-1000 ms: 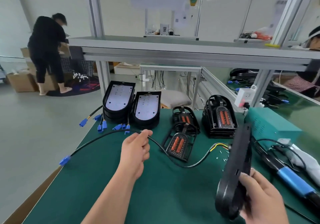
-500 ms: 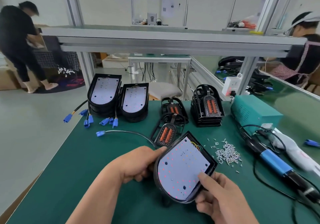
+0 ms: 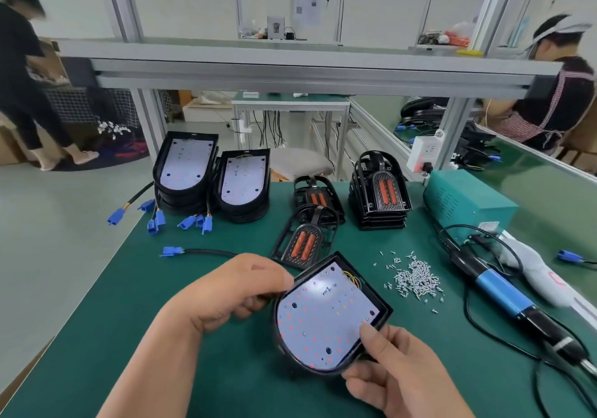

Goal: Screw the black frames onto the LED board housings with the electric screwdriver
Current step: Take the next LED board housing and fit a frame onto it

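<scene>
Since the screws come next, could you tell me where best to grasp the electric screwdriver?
Probably round the blue barrel of the screwdriver, from above, with the right hand once it lets go of the housing: it lies flat on the mat, barrel bare on top.

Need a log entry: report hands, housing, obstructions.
Left hand, right hand both grip LED board housing, board up. Electric screwdriver lies at right, untouched. Black frame, screw pile nearby, nothing blocking.
</scene>
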Available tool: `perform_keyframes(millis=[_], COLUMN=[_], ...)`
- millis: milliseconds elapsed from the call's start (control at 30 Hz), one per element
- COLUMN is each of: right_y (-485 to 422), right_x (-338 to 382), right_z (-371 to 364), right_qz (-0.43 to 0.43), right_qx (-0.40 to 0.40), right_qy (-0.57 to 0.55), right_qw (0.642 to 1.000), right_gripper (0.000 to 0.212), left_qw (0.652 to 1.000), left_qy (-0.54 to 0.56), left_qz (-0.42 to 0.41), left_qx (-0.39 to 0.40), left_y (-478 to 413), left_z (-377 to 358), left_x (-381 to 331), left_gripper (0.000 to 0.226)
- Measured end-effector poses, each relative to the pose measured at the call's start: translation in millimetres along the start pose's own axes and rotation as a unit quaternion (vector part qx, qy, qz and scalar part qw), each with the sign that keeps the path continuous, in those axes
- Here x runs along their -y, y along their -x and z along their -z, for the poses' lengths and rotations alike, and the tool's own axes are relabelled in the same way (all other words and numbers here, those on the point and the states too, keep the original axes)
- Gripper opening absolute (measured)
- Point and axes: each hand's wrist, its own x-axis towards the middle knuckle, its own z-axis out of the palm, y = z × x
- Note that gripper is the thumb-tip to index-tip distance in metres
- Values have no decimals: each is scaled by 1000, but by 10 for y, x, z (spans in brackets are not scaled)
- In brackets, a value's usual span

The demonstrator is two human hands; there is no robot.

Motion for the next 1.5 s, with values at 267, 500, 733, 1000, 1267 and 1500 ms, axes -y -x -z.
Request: perform_keyframes(millis=[267, 500, 733, 1000, 1267, 1500], right_y=[-18, -52, -382, -1233, -1930, -2030], right_x=[126, 554, 697, 756, 938, 894], right_z=[315, 691, 966, 210, -154, -106], right_qz=[-39, 39, 196, 247, 146, 146], right_qx=[56, 128, -36, -32, -24, -32], right_qy=[129, 480, 534, 529, 531, 406], right_qw=[989, 867, 822, 811, 834, 902], right_gripper=[60, 28, 21, 23, 65, 8], left_qw=[988, 983, 967, 969, 971, 981], left_qy=[-153, -183, -244, -248, -210, -165], left_qz=[-9, -8, -16, -10, -30, -22], left_qx=[6, 20, 74, -5, -110, -94], left_y=[-81, -116, -111, -200, -287, -282], left_z=[-154, -252, -348, -428, -436, -387], left_x=[35, 2, 22, 86, 157, 176], left_gripper=[49, 51, 39, 25, 16, 16])
